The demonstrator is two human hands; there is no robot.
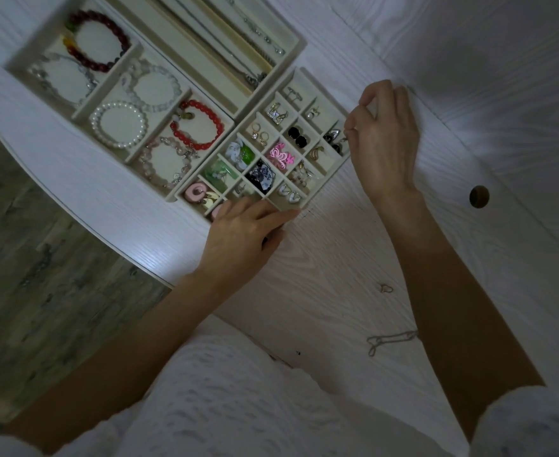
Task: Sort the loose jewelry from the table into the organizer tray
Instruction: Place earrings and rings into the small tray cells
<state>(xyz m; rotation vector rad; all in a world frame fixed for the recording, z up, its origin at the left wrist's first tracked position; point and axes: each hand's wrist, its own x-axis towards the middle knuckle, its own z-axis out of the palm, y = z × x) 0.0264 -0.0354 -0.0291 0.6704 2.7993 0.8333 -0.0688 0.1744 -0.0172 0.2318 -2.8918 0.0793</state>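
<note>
Head view is showing the right hand hovering at the far corner of the earring tray, its fingers pinching together over the compartment with the dark drop earrings; whether they are gripping something tiny I cannot tell. The left hand is lying with straight fingers against the tray's near edge, steadying it. Two loose pieces are waiting on the desk: a small ring and, nearer the body, a thin chain partly hidden behind the right forearm. Both look very light. The ring is probably stiff and slippery, best pinched across its band. The chain is likely limp and tangle-prone, so lifting it near one end or the clasp seems safest.
</note>
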